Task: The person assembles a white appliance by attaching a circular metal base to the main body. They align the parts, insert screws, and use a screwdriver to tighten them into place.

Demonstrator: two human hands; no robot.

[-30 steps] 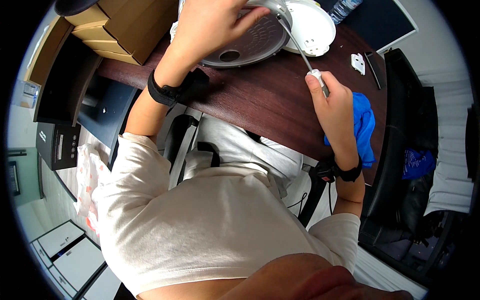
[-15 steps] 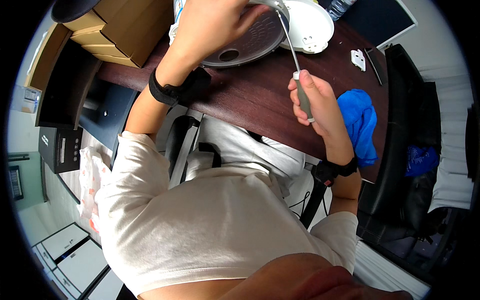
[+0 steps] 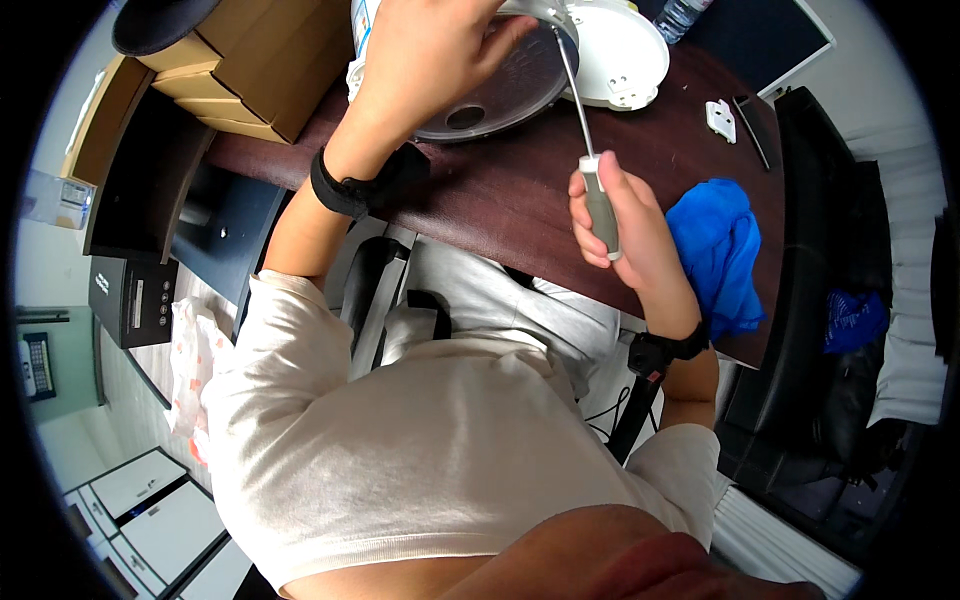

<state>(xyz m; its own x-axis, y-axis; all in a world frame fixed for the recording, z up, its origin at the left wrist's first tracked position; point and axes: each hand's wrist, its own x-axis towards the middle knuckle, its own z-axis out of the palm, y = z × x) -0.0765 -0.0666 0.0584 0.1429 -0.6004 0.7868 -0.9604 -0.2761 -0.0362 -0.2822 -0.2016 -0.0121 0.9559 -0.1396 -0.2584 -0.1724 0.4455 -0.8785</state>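
My right hand [image 3: 640, 235] is wrapped round the grey-green handle of a screwdriver [image 3: 601, 212], thumb laid along its upper end. The thin metal shaft points up and away, its tip near the rim of a round, translucent grey plastic part [image 3: 515, 95] with a dark round hole. My left hand [image 3: 430, 60] reaches over the left side of that part. Its thumb stretches across toward the screwdriver tip, while the other fingers run past the upper edge of the picture. Behind the grey part lies a white rounded plastic shell [image 3: 625, 62] with small holes.
Beside my right forearm a blue cloth [image 3: 715, 255] lies crumpled on the dark red-brown table [image 3: 470, 195]. Further right are a small white plastic piece [image 3: 719, 121] and a dark flat object [image 3: 752, 133]. Cardboard boxes [image 3: 265, 60] stand at the left; a clear bottle [image 3: 680, 18] is at the back.
The right hand and screwdriver handle have shifted slightly down and left. The tip stays near the grey part's rim. The whole view has shifted slightly.
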